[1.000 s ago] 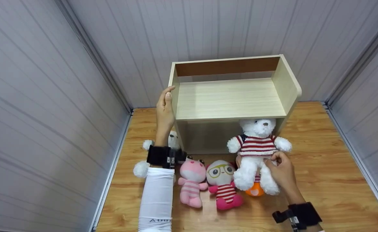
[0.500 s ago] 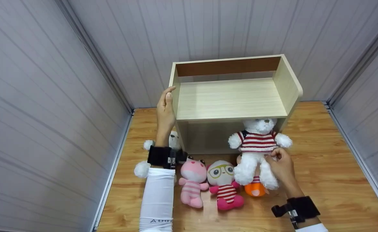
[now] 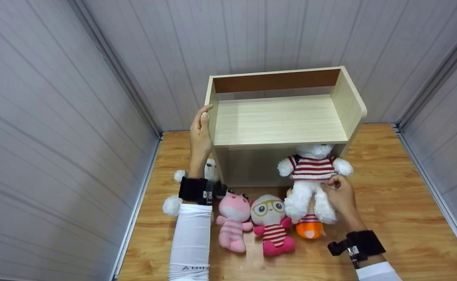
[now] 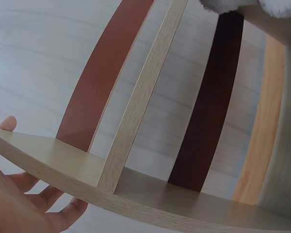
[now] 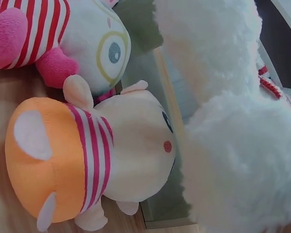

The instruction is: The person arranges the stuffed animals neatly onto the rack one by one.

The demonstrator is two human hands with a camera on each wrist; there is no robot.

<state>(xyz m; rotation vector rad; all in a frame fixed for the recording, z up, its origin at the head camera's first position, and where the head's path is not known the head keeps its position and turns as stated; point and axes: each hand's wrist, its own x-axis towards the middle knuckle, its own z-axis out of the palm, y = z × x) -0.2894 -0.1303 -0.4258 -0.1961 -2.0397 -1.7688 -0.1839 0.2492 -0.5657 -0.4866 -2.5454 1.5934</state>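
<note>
Wooden shelf unit (image 3: pixel 279 117) standing on the wood-grain surface (image 3: pixel 388 203), taken as landmark. The left hand (image 3: pixel 200 134) lies flat against the unit's left side panel, fingers straight and extended upward, thumb at the panel's front edge; in the left wrist view the fingers (image 4: pixel 34 194) rest under the panel's rim. The right hand (image 3: pixel 339 195), in front of the unit's right end, pinches the white bear in a red-striped shirt (image 3: pixel 310 177) at its lower body and holds it upright, the bear's head at the mouth of the lower compartment, just under the front edge of the upper board. On the surface in front of the unit lie a pink plush (image 3: pixel 232 220), a plush with yellow glasses (image 3: pixel 269 218) and an orange-footed plush (image 3: pixel 308 228), the last partly hidden behind the bear's legs. A second white plush (image 3: pixel 174 195) lies at the unit's left front corner, mostly covered by the left forearm.
</note>
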